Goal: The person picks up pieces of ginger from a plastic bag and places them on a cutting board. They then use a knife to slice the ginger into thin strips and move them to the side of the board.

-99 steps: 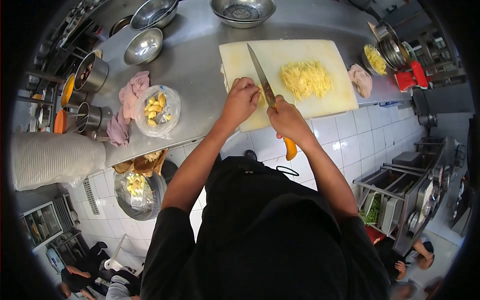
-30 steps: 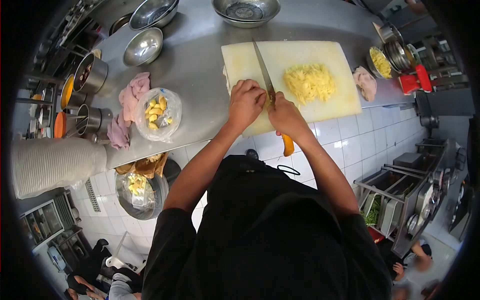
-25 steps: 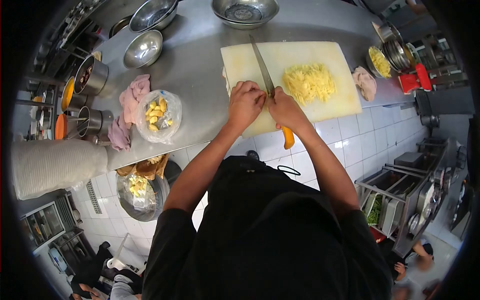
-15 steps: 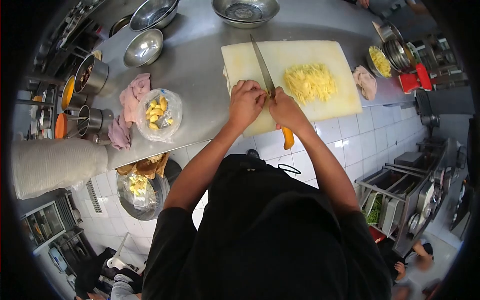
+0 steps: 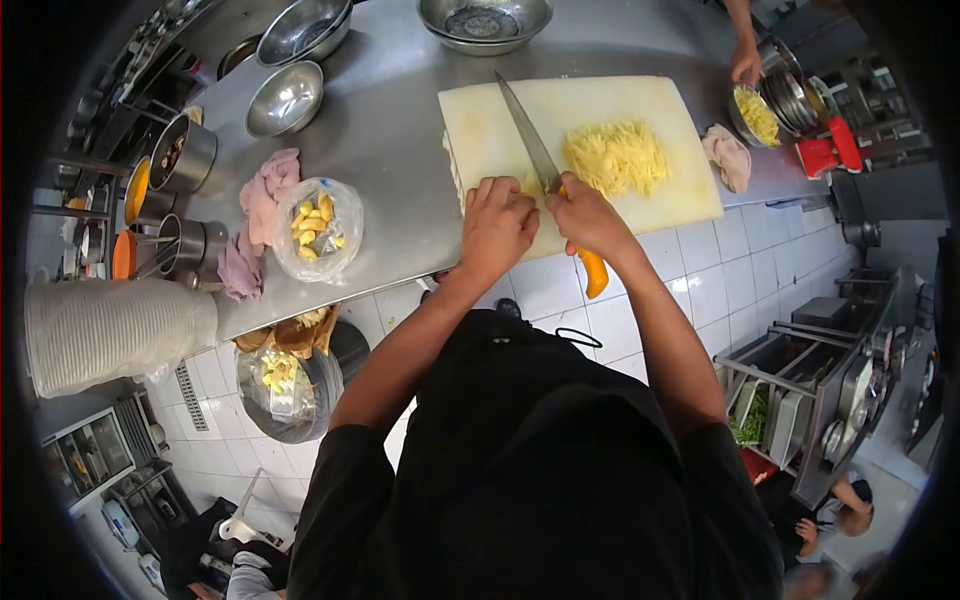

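My right hand [image 5: 592, 218] is closed around the kitchen knife [image 5: 530, 135], near where its orange handle [image 5: 594, 272] meets the blade. The long blade points away from me over the white cutting board [image 5: 545, 98]. Beside it my left hand [image 5: 497, 230] rests at the board's near edge, fingers curled down; whatever lies under them is hidden. Between the left fingers and the blade a bit of pale yellow food [image 5: 534, 184] shows. Right of the knife lies a heap of thin yellow strips [image 5: 618, 158].
A plastic-lined bowl of yellow chunks [image 5: 319, 237] stands left, beside pink cloths [image 5: 268, 190]. Metal bowls [image 5: 286, 98] sit farther back. At far right another person's hand [image 5: 745, 62] touches a bowl of yellow strips [image 5: 757, 115]. A lined bin [image 5: 285, 400] stands below the table edge.
My right hand and the knife handle have shifted slightly right and toward me. My left hand has drawn a little away from the blade. Another person's hand has come to the far-right bowl.
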A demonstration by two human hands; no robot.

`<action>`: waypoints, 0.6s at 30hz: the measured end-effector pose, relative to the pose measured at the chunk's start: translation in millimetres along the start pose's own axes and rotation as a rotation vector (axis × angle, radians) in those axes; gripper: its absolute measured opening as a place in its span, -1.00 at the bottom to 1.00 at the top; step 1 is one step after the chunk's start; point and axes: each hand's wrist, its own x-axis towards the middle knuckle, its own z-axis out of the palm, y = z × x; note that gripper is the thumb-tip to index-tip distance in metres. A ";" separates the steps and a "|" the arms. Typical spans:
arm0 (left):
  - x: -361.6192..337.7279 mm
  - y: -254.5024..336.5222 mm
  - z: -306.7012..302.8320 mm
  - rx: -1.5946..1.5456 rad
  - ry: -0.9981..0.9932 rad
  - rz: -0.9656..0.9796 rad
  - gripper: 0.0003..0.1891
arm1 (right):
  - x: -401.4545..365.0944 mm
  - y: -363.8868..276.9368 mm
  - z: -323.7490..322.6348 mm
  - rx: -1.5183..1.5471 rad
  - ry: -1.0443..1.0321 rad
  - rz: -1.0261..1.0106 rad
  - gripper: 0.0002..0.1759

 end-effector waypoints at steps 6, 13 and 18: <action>8.6 -21.7 -2.5 -0.052 0.060 -0.010 -0.86 | -14.6 -7.4 10.7 -0.013 0.051 -0.014 -0.60; 18.7 -28.4 5.6 -0.029 0.031 -0.048 -0.88 | -16.1 -6.5 20.6 -0.019 0.071 -0.022 -0.60; 19.4 -24.5 5.9 -0.059 0.065 -0.048 -0.90 | -18.7 -12.8 21.2 -0.039 0.057 -0.014 -0.59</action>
